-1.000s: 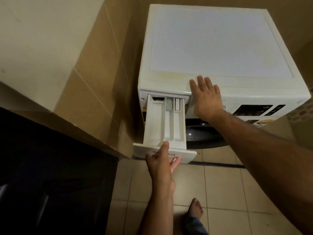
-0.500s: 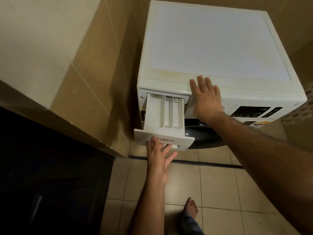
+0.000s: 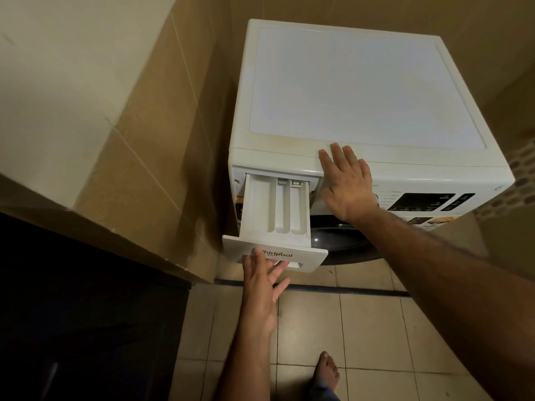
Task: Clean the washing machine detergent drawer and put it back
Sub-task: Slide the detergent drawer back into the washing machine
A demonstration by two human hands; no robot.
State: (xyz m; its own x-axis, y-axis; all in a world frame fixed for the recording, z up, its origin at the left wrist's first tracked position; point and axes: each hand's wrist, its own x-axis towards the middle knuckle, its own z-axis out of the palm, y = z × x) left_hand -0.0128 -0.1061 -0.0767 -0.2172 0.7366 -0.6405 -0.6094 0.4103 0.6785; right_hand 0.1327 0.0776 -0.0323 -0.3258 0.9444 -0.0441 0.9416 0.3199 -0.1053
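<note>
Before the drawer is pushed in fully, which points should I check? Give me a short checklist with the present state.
1. Detergent drawer sits in its slot, partly out: ok.
2. Left hand fingers straight against the drawer front: ok.
3. Right hand flat on the washing machine, steadying it: ok.
4. Compartments look free of residue: ok.
5. Drawer rails aligned inside the slot: cannot tell.
6. Right thumb away from the slot edge: cannot tell.

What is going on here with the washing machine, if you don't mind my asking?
A person is working at the detergent drawer of a white washing machine. The drawer is pulled far out, its compartments showing. The left hand has straight fingers against the drawer's front panel, while the right hand rests flat on the machine's front top edge, seemingly steadying it. The drawer is not yet seated.
</note>
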